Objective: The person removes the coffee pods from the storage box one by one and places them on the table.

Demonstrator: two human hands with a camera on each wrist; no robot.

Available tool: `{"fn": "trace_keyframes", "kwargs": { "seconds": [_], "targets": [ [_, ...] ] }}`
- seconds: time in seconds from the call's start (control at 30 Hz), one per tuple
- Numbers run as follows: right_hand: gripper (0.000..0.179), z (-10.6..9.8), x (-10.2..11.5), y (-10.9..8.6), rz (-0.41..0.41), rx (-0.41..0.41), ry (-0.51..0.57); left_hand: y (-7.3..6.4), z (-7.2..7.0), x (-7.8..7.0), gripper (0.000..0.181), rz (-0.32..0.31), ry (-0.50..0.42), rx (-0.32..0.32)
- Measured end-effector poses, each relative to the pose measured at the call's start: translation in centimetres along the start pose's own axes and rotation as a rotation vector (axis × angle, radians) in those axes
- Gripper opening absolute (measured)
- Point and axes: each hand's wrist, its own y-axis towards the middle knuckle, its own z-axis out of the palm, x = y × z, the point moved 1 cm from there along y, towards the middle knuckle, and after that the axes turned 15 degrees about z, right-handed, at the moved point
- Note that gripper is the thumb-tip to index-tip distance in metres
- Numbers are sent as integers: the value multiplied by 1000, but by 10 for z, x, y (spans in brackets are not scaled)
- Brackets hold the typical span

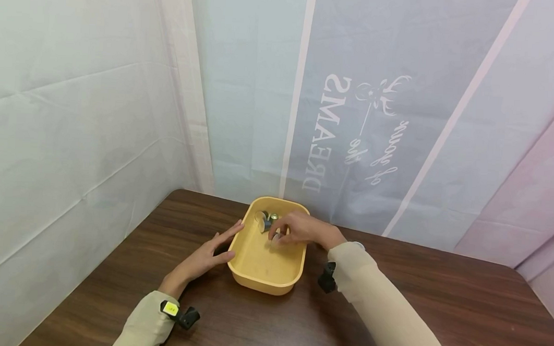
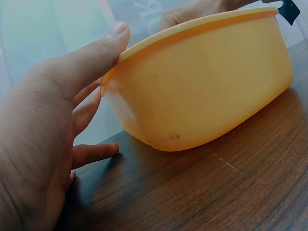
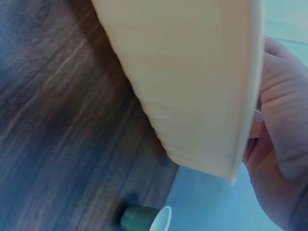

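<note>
A yellow plastic basin (image 1: 264, 286) holds several small coffee capsules near its far end. Among them are a dark blue capsule (image 1: 265, 225) on its side and a green capsule (image 1: 274, 216). My right hand (image 1: 301, 227) reaches over the right rim and pinches a capsule with a pale lid (image 1: 276, 239) between thumb and fingers. The fingers partly cover it. At the basin's left rim, my left hand (image 1: 205, 258) rests with thumb and fingers spread against the side. In the left wrist view its thumb lies along the rim.
Under the basin is a dark wood table (image 1: 421, 285). A green capsule (image 3: 139, 219) with a white rim lies on it beyond the basin in the right wrist view. Printed cloth (image 1: 355, 119) hangs behind, close to the basin's far end, and pale cloth (image 1: 72, 131) hangs at the left.
</note>
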Motion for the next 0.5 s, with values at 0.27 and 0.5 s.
{"fn": "trace_keyframes", "kwargs": {
  "seconds": [0.27,0.5],
  "targets": [
    [19,-12,4,-7,73,27,90,6,-2,-25,63,-11,-19,10],
    [19,-17,0,-14,54,-42,106,8,-4,-42,60,5,-29,4]
  ]
}}
